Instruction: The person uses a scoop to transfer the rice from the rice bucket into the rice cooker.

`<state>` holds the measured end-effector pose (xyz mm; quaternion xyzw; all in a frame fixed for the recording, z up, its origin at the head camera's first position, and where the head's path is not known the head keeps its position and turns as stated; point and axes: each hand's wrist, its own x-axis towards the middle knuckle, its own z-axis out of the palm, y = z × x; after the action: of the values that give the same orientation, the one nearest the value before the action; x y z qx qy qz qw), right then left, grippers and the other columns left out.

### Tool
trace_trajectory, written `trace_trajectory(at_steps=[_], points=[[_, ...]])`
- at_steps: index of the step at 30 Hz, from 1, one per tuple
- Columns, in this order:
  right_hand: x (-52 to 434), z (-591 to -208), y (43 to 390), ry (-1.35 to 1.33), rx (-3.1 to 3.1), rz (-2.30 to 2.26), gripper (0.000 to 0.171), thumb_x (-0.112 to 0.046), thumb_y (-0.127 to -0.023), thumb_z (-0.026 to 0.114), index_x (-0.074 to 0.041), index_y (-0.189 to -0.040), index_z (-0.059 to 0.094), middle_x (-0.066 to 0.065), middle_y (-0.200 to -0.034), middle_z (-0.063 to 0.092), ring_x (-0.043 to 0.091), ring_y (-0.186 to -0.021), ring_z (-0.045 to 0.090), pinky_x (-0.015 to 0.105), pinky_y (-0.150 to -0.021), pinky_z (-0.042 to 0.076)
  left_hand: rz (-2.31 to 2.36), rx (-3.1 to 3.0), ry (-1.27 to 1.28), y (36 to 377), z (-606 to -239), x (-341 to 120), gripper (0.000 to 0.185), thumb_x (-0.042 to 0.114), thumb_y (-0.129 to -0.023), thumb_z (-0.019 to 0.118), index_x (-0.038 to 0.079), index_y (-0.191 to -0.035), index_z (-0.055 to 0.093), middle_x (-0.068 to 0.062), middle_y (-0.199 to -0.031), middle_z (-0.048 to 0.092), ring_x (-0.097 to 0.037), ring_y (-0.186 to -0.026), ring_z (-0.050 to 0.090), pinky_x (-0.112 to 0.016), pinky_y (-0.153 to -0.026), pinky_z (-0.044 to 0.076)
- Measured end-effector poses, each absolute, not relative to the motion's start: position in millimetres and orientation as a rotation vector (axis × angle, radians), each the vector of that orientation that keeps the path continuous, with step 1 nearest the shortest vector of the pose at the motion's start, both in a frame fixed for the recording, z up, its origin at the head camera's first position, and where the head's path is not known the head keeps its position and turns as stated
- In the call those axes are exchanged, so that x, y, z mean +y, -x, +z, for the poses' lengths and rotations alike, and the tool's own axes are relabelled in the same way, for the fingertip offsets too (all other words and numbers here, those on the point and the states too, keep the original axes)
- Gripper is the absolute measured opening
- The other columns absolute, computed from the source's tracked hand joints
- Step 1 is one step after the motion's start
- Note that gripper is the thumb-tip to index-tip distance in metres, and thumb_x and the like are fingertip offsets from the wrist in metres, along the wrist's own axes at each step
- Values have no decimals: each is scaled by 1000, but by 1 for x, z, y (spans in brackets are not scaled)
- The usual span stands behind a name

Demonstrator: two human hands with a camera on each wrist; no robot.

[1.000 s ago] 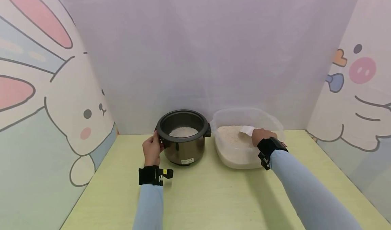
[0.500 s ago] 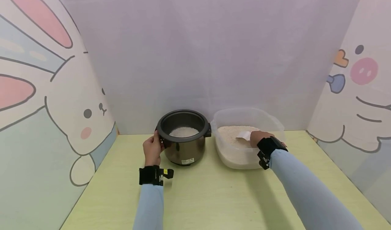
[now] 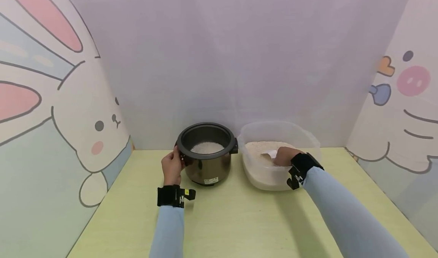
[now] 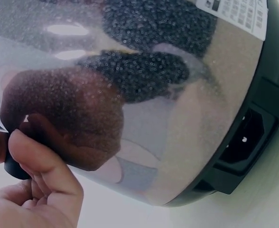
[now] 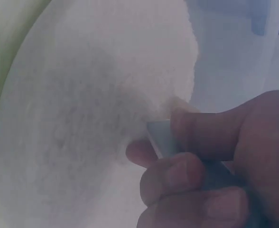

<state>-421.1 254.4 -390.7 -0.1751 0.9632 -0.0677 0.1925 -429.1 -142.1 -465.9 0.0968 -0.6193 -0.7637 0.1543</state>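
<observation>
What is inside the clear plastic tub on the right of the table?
The clear plastic tub holds white rice. The right hand grips a white scoop dug into it. The scoop's bowl and the tub's bottom are covered.

Your left hand (image 3: pixel 172 168) grips the rice cooker's (image 3: pixel 207 153) left handle; the cooker body blocks any move right. Just right of it stands the clear tub (image 3: pixel 280 157), with only a narrow gap between the two. Your right hand (image 3: pixel 283 157) sits inside the tub, walled on all sides; up is the only way out. The near tabletop (image 3: pixel 236 220) lies open from left to right. Panels close the left, right and far sides.
</observation>
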Motion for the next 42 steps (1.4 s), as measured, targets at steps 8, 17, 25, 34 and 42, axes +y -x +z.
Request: trace_trajectory(at_steps=[8,17,25,34,42], points=[[237,-381,419,203,2498,-762,43,-26,-109,49,-17,-67,55,-6,-56,34,9,-48,29,25,-53,29,-2183,-1781,-294,430,-464,-139,44,41,-106,56,3,-87,63,1,-65,51,-8,-55,50,-22,-53,47],[250,-386,420,149,2299,-1170,40,-28,-112,42,3,-125,65,-5,-63,43,9,-52,28,25,-53,27,-2161,-1782,-246,430,-462,-138,44,39,-106,56,1,-85,63,0,-64,52,-8,-54,52,-24,-53,49],[258,-396,423,73,1992,-1598,41,-25,-115,29,10,-128,47,-6,-68,41,3,-47,27,21,-48,23,-2142,-1797,-282,427,-464,-142,44,40,-107,54,0,-92,65,-1,-69,53,-8,-57,54,-20,-53,48],[257,-392,418,-111,1837,-1889,39,-29,-115,24,4,-127,41,-6,-69,42,2,-45,30,18,-43,28,-2159,-1786,-303,427,-465,-145,44,40,-107,54,-1,-95,66,-1,-72,54,-8,-58,55,-20,-53,49],[256,-380,411,-155,1724,-2071,38,-31,-115,24,2,-126,38,-5,-71,42,3,-48,30,18,-45,28,-2190,-1767,-287,428,-466,-142,44,40,-106,56,0,-93,66,0,-70,54,-8,-57,55,-21,-53,50]])
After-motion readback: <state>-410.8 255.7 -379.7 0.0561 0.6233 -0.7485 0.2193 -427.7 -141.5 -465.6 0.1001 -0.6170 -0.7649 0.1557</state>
